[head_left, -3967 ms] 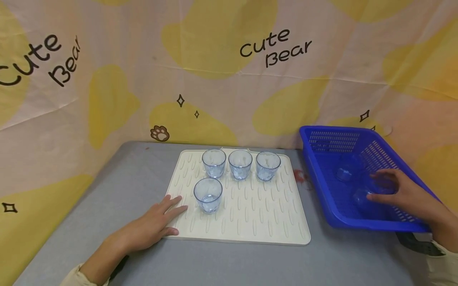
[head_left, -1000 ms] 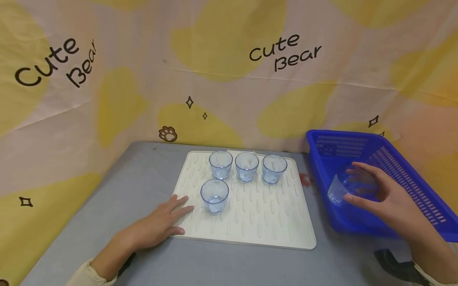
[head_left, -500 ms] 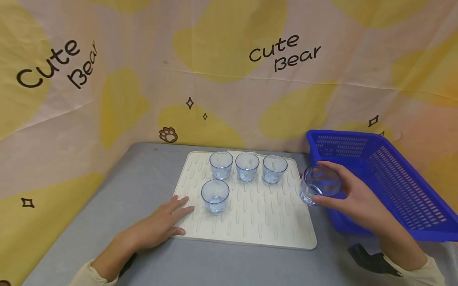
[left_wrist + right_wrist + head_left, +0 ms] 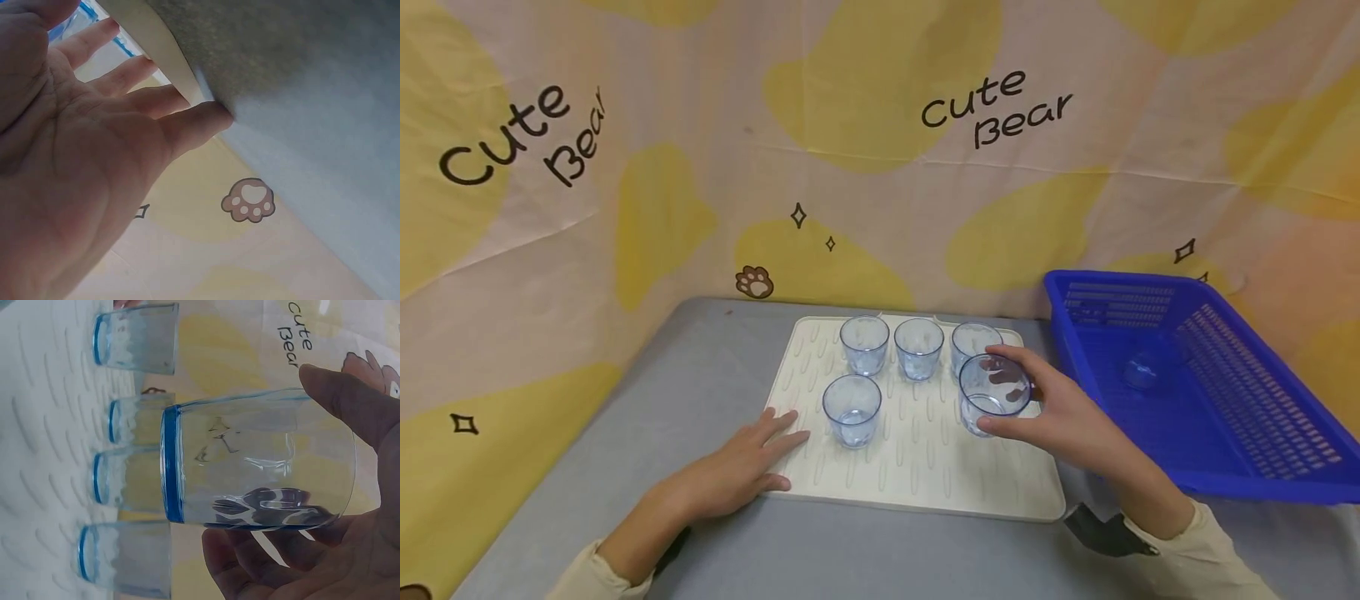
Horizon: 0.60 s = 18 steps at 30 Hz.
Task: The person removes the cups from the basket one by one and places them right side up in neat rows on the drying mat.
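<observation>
My right hand (image 4: 1060,412) grips a clear bluish drinking glass (image 4: 992,387), thumb on the near side and fingers round the far side, over the right part of the white ridged drying mat (image 4: 925,475). In the right wrist view the held glass (image 4: 262,462) has its thick blue base towards the mat. Three like glasses stand along the mat's back edge, among them one at its middle (image 4: 918,350). Another glass (image 4: 852,412) stands in front of them on the left. My left hand (image 4: 737,467) lies with fingers spread on the mat's left edge.
A blue plastic basket (image 4: 1210,483) with slotted walls stands right of the mat, with one glass (image 4: 1141,372) inside it. Grey cloth (image 4: 850,554) covers the table. Behind hangs a pink and yellow printed curtain (image 4: 865,200).
My right hand has lifted a glass out of the blue basket and carried it left over the mat. The left hand has stayed on the mat's edge.
</observation>
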### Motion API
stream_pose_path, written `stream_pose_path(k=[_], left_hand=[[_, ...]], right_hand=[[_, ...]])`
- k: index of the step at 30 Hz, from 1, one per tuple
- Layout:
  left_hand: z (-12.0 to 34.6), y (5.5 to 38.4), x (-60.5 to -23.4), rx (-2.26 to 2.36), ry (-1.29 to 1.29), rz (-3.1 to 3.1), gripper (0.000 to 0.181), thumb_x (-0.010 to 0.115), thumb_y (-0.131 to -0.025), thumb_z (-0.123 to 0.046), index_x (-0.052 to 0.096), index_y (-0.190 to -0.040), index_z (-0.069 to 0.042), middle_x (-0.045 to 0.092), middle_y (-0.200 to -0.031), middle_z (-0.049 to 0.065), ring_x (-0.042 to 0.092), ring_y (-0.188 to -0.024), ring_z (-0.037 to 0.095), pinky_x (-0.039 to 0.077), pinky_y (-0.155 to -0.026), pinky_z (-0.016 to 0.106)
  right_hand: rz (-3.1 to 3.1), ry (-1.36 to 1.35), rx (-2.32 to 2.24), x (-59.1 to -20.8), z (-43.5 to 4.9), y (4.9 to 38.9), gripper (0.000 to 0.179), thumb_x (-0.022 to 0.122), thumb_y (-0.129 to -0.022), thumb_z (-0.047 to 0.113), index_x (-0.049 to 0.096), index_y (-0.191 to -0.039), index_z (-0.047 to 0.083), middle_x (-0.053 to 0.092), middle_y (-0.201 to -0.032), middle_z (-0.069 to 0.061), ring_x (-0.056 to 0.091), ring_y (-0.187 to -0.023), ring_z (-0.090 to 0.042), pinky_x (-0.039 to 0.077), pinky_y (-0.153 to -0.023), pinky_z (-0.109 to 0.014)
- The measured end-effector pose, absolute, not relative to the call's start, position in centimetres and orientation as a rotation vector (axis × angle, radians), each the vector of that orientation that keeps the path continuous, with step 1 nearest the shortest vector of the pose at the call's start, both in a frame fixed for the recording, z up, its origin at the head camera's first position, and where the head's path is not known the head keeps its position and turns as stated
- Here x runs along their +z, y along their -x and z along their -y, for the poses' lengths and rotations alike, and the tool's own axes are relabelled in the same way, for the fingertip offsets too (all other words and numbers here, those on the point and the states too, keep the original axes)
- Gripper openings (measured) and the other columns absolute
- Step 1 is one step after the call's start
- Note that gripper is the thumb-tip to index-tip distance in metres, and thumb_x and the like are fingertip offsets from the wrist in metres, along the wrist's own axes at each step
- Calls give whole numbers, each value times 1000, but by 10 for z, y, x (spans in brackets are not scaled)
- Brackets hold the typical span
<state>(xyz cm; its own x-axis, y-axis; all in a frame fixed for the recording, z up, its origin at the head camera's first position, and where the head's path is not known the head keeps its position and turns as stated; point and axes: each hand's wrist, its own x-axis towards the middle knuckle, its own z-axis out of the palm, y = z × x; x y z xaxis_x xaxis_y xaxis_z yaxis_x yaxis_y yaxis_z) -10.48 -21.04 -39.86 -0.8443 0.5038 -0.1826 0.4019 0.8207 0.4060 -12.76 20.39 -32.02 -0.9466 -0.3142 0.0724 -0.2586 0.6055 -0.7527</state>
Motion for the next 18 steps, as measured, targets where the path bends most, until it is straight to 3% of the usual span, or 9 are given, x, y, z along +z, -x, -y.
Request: stream_pose_path(k=[7, 18], left_hand=[[210, 106, -398, 510, -698, -2720, 64, 63, -95, -40, 42, -152, -19, 28, -164, 12, 17, -151, 46, 22, -115, 69], [210, 103, -396, 497, -743, -2747, 63, 65, -94, -34, 44, -150, -14, 32, -161, 17, 21, -149, 49, 24, -113, 69]], right_hand=[[-2681, 524, -1367, -329, -179, 135, 83, 87, -76, 34, 44, -146, 22, 55, -140, -11, 60, -121, -39, 54, -88, -37], [-2610, 545, -1418, -344, -151, 141, 79, 86, -77, 36, 46, -144, 24, 55, -141, -7, 61, -117, -27, 50, -95, -39]])
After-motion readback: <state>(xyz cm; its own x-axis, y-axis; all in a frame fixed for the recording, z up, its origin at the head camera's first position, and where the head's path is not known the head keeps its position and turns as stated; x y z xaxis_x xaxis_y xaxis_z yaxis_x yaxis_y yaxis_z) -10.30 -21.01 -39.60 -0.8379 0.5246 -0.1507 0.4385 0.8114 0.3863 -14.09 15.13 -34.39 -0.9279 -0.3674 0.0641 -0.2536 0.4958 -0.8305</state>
